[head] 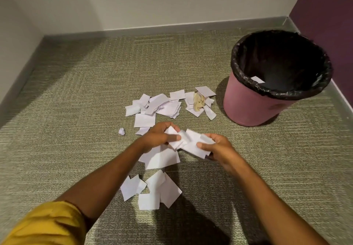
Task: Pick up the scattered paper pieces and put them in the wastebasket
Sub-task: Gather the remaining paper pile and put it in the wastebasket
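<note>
While I look down from the head camera, both of my hands meet over a carpeted floor (80, 84) in a room corner. My left hand (159, 135) and my right hand (217, 148) share one bunch of white paper pieces (191, 142), each grip clenched on it: the left thumb and fingers pinch its left end, and the right thumb presses on its right end with the fingers curled beneath. The bunch is lifted clear of the floor.

More white paper lies scattered on the carpet. One larger sheet (162, 158) sits directly under my hands. A cluster of pieces (152, 191) lies nearer to me, between my forearms. A wider spread (162, 105) lies beyond my hands, with a crumpled tan scrap (198, 101) at its right end. A small paper ball (121, 131) rests alone, left of my left hand.

A pink wastebasket (246, 107) lined with a black bag (282, 90) stands upright to the right, near the purple wall (328, 15) and just beside the far spread. One white piece (257, 79) already lies inside it.

A yellow sleeve (45, 225) covers my left upper arm at the lower left.
</note>
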Tool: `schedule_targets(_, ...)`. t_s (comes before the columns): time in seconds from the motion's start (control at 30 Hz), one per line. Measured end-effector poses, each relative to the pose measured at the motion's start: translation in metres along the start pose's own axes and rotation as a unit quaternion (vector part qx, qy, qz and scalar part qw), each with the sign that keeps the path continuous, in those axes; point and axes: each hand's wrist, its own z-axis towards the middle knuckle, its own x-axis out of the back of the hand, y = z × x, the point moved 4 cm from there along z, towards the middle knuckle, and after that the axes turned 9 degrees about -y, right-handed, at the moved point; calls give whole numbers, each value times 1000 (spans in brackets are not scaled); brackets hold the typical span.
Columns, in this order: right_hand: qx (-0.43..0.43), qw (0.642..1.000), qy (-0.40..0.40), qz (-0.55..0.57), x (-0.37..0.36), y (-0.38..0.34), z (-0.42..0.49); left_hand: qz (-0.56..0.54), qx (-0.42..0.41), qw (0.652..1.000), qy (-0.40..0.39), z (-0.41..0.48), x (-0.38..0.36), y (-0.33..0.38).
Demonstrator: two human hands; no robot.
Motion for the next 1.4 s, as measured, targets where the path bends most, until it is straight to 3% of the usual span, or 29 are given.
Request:
schedule_targets(0.13,45,972,4,229,1,-35,-13,-203,-44,978,13,4,-8,41)
schedule_targets(0.33,188,942,-31,277,-4,-111,-37,-372,-150,916,2,0,-32,127)
schedule_targets(0.5,287,905,-44,311,11,-174,-73,-407,-199,891,18,3,-50,207)
schedule_targets(0.67,314,857,-16,407,43,-201,-95,-442,-167,882,-12,4,-87,266)
schedule_targets(0.8,349,805,-44,478,62,-205,-98,-457,-135,878,-48,11,-113,282)
schedule_targets(0.9,359,786,-62,499,70,-205,-99,-458,-124,876,-86,13,-123,284)
schedule_targets(1.13,321,774,2,546,78,-192,-97,-479,-134,861,-104,6,-111,275)
schedule_targets(1.27,297,757,16,582,77,-191,-97,-456,-148,873,-87,5,-95,266)
schedule_targets(1.4,288,787,11,545,62,-190,-100,-420,-156,890,-91,-3,-74,248)
